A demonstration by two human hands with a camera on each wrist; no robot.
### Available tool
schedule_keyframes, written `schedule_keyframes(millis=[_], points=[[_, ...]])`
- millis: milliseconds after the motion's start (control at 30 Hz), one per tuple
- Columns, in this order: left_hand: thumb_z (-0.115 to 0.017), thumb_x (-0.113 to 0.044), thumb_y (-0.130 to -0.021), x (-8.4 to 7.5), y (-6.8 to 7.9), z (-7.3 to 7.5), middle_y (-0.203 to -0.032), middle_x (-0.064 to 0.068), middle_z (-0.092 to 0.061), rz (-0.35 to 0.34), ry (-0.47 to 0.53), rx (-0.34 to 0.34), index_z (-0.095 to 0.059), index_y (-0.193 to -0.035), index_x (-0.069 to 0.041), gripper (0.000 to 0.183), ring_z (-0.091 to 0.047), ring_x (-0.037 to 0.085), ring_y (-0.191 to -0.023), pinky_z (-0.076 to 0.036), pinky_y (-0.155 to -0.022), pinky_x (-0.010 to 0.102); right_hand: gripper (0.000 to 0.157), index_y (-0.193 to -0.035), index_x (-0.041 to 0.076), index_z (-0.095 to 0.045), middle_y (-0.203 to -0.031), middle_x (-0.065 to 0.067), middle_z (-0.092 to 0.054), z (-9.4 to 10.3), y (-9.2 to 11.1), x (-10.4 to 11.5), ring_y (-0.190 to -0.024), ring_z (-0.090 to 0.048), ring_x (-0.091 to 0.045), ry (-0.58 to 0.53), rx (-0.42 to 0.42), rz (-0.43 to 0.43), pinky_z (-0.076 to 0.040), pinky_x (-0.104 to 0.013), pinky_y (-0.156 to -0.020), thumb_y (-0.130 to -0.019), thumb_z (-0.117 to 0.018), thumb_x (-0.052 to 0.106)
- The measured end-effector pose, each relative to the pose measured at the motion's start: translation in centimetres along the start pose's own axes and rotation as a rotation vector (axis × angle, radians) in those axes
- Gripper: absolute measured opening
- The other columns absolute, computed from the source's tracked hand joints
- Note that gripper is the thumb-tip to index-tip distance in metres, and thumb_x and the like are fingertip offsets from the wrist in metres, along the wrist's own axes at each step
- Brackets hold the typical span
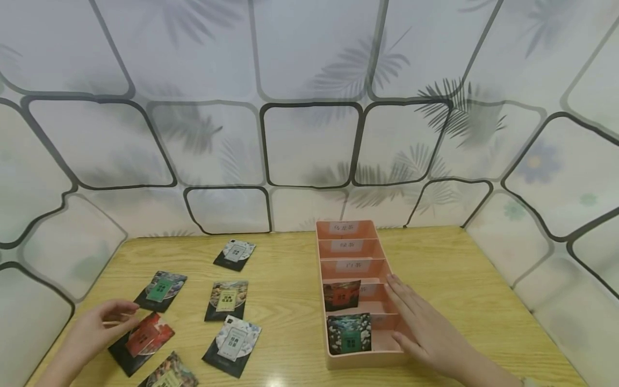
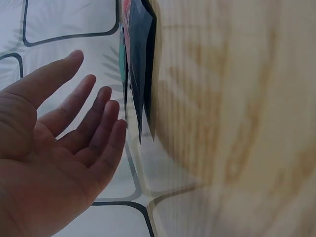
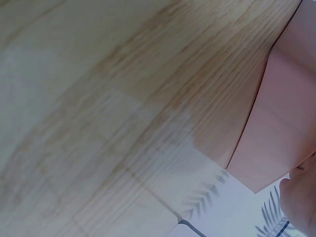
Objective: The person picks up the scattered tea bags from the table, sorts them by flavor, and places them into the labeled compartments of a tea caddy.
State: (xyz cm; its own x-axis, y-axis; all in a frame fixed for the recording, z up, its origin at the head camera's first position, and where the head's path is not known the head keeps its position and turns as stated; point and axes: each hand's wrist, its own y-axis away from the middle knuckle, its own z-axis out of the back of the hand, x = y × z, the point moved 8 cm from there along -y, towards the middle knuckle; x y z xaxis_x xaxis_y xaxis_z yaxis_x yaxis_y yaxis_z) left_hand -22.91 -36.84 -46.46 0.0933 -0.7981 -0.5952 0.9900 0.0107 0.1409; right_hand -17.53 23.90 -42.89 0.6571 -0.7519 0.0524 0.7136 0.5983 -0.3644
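Nearest to you, at the bottom edge left of centre, lies a packet with a yellow-green label, partly cut off by the frame. Just above and to its left is the red packet, lying flat on the tabletop. Your left grip is right beside it, fingers loosely bent and a little apart, with nothing in them. You cannot tell if a fingertip brushes it. The green-label packet is just above.

Your right grip is at lower right, resting on the right side of the pink box. Its fingers are long and straight, its thumb is spread away at the near end, and it holds no packet. In the box, another red packet leans in the second slot from the bottom, and a dark green packet leans in the bottom one.

Your red packet on the left should be very light, thin and bendy, and maybe a bit slippery. It is hard to pick up flat, so tip up one edge with a finger, then pinch both faces near that edge. Don't squeeze the middle hard, or it may crease.
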Motion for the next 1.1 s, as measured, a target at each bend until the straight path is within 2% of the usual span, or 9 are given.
schedule_keyframes(millis=[67, 133, 233, 467, 700, 967, 1100], points=[[-0.077, -0.026, -0.100, 0.2, 0.0, -0.3, -0.116, 0.026, -0.074, 0.012, 0.007, 0.034, -0.064, -0.126, 0.013, 0.048, -0.072, 0.012, -0.092, -0.064, -0.081, 0.038, 0.085, -0.165, -0.002, -0.030, -0.172, -0.023, -0.032, 0.0, 0.0, 0.0, -0.167, -0.008, -0.014, 0.003, -0.010, 0.005, 0.001, -0.016, -0.132, -0.100, -0.069, 0.034], [-0.079, -0.029, -0.098, 0.3, 0.1, -0.6, -0.119, 0.030, -0.071, 0.032, 0.000, 0.067, -0.062, -0.127, 0.014, 0.055, -0.074, 0.030, -0.099, -0.064, -0.085, 0.044, 0.083, -0.164, -0.003, -0.031, -0.171, -0.024, -0.033, 0.1, 0.0, 0.1, -0.167, -0.009, -0.014, 0.007, -0.024, 0.016, 0.001, -0.016, -0.132, -0.101, -0.068, 0.035], [-0.080, -0.035, -0.097, 0.5, 0.1, -1.0, -0.125, 0.035, -0.068, 0.052, -0.009, 0.108, -0.061, -0.129, 0.015, 0.062, -0.071, 0.045, -0.110, -0.062, -0.089, 0.050, 0.082, -0.164, -0.003, -0.032, -0.171, -0.024, -0.034, 0.1, 0.0, 0.1, -0.167, -0.009, -0.014, 0.007, -0.030, 0.021, 0.000, -0.016, -0.132, -0.102, -0.066, 0.036], [-0.081, -0.034, -0.097, 0.2, 0.0, -1.4, -0.125, 0.037, -0.067, 0.023, -0.031, 0.122, -0.061, -0.129, 0.016, 0.062, -0.069, 0.047, -0.111, -0.061, -0.092, 0.053, 0.084, -0.165, -0.002, -0.029, -0.172, -0.023, -0.032, 0.0, 0.1, 0.0, -0.167, -0.007, -0.013, 0.001, -0.016, 0.019, 0.001, -0.017, -0.132, -0.101, -0.068, 0.035], [-0.084, -0.040, -0.093, -0.1, -0.4, -2.0, -0.126, 0.036, -0.067, 0.034, -0.056, 0.124, -0.060, -0.132, 0.015, 0.072, -0.069, 0.044, -0.109, -0.060, -0.091, 0.054, 0.081, -0.164, -0.004, -0.032, -0.171, -0.023, -0.034, 0.5, -0.1, 0.3, -0.167, -0.014, -0.016, 0.003, -0.061, 0.046, -0.002, -0.017, -0.133, -0.102, -0.066, 0.037], [-0.084, -0.036, -0.093, -0.6, -0.9, -2.4, -0.119, 0.032, -0.070, -0.024, -0.104, 0.131, -0.065, -0.127, 0.013, 0.063, -0.070, 0.038, -0.103, -0.060, -0.087, 0.054, 0.081, -0.164, -0.003, -0.033, -0.170, -0.023, -0.035, 0.6, -0.1, 0.4, -0.167, -0.013, -0.014, 0.005, -0.052, 0.040, -0.001, -0.016, -0.132, -0.102, -0.067, 0.037], [-0.083, -0.035, -0.094, -0.6, -1.0, -2.5, -0.122, 0.034, -0.069, -0.038, -0.095, 0.149, -0.064, -0.128, 0.013, 0.062, -0.070, 0.040, -0.105, -0.060, -0.087, 0.055, 0.080, -0.164, -0.003, -0.033, -0.170, -0.023, -0.036, 0.5, -0.1, 0.3, -0.167, -0.012, -0.014, 0.002, -0.051, 0.038, -0.002, -0.017, -0.132, -0.102, -0.066, 0.037]])
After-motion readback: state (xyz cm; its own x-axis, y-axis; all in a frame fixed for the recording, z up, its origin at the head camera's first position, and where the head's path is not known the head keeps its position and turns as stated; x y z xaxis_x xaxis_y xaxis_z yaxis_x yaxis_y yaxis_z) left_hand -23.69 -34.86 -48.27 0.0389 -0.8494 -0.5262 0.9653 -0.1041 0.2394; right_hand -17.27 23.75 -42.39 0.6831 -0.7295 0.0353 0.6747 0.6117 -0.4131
